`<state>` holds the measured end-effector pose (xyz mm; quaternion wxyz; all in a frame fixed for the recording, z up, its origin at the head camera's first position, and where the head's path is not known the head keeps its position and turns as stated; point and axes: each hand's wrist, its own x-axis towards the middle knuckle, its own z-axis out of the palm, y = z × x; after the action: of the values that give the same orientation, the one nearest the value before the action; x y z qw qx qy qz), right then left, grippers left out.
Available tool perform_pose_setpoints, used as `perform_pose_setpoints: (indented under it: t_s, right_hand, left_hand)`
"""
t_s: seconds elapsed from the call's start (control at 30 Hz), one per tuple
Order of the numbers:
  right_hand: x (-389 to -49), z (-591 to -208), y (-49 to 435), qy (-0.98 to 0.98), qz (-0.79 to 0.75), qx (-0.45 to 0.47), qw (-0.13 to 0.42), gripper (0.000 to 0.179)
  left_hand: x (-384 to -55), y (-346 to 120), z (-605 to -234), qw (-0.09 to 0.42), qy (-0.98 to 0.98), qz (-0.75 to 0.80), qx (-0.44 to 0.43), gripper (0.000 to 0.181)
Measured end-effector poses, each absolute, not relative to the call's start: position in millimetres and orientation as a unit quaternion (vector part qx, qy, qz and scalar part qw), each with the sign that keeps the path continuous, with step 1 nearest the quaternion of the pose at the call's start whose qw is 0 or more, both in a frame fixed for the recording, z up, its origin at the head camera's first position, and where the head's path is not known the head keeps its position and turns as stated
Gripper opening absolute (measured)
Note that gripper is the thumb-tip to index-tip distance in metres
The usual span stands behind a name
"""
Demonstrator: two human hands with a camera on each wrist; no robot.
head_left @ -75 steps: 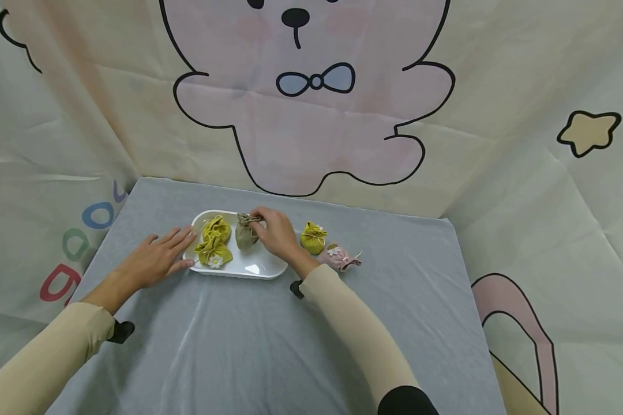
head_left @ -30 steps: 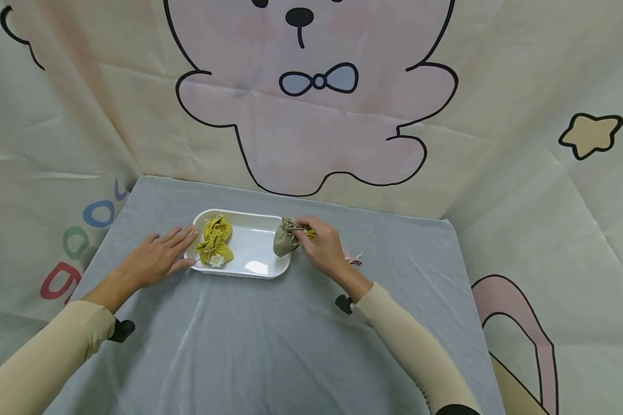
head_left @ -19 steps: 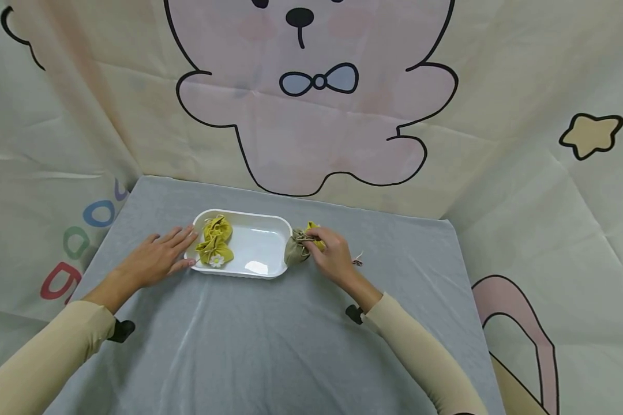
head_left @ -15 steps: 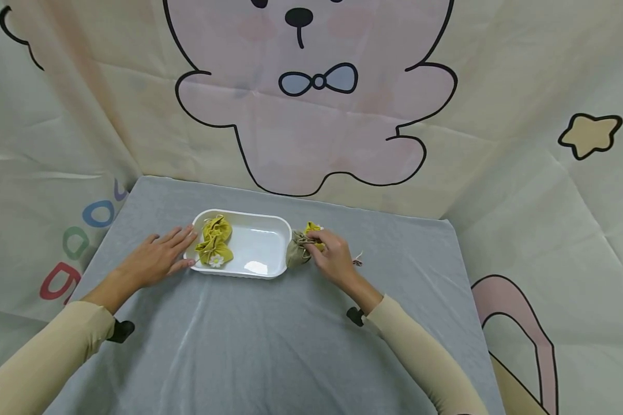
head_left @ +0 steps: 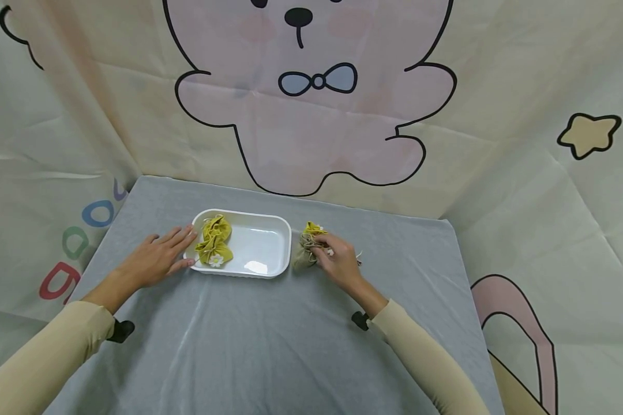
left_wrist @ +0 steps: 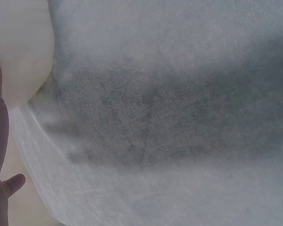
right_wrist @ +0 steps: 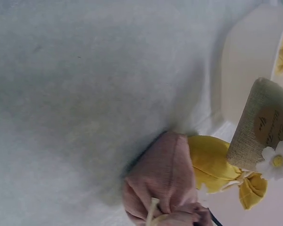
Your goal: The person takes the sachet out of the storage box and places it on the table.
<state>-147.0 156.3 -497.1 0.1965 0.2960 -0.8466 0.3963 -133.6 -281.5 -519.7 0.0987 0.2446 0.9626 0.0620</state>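
In the head view, my right hand point(head_left: 341, 264) pinches the gathered neck of a grey-green drawstring pouch point(head_left: 303, 259), just right of the white tray point(head_left: 265, 245). A round brown label and a white flower show on that pouch point(right_wrist: 254, 127) in the right wrist view. Behind it lies a yellow pouch point(head_left: 312, 227). A pink pouch point(right_wrist: 162, 174) lies beside the yellow one, mostly hidden by my hand in the head view. My left hand point(head_left: 153, 262) rests with spread, straight fingers on the tray's left rim. Two yellow pouches point(head_left: 216, 229) sit at the tray's left end.
A grey-blue cloth point(head_left: 228, 334) covers the table. Printed fabric point(head_left: 332, 144) hangs behind the table's far edge, with more fabric at both sides.
My right hand has carried the grey-green pouch from inside the tray rightward past its right rim, to beside the yellow and pink pouches. My left hand has stayed on the rim.
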Motion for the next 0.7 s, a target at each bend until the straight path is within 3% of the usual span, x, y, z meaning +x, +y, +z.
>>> perform_pose_setpoints:
  t_s: [0.37,0.7]
  right_hand:
    - [-148.7,-525.9,162.9,-0.884,0.373,0.259,0.11,0.007]
    - [-148.2,-526.9,162.0,-0.889,0.384,0.233,0.085,0.009]
  left_hand:
    - [-133.6,-279.9,-520.7,0.094,0.964,0.061,0.241,0.074]
    - [-132.8,-281.5,-519.3,0.096,0.963,0.067,0.242,0.073]
